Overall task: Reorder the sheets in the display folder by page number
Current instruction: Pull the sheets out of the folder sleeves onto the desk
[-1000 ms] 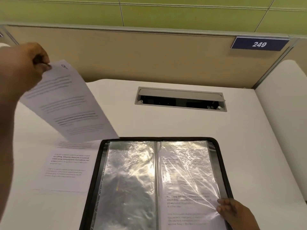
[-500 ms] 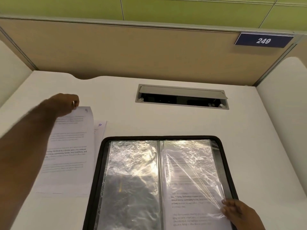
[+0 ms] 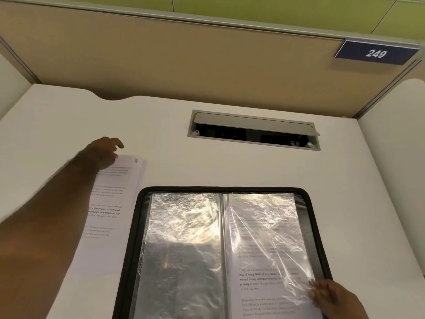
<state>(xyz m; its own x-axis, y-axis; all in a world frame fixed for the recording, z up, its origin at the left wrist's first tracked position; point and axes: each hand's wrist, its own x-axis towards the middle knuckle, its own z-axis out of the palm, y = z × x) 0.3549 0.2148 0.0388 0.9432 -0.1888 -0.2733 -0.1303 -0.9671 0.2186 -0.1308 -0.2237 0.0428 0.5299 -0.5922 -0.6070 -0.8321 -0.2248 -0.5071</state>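
One sheet [image 3: 115,203] more — numbered 9 — now lies stacked below my left hand [image 3: 103,153], fingers loosened off it; my right hand [image 3: 331,298] presses flat the display folder [image 3: 319,226] pocket, next to empty.

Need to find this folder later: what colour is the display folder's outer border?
Black, on the display folder, clearest in the head view.
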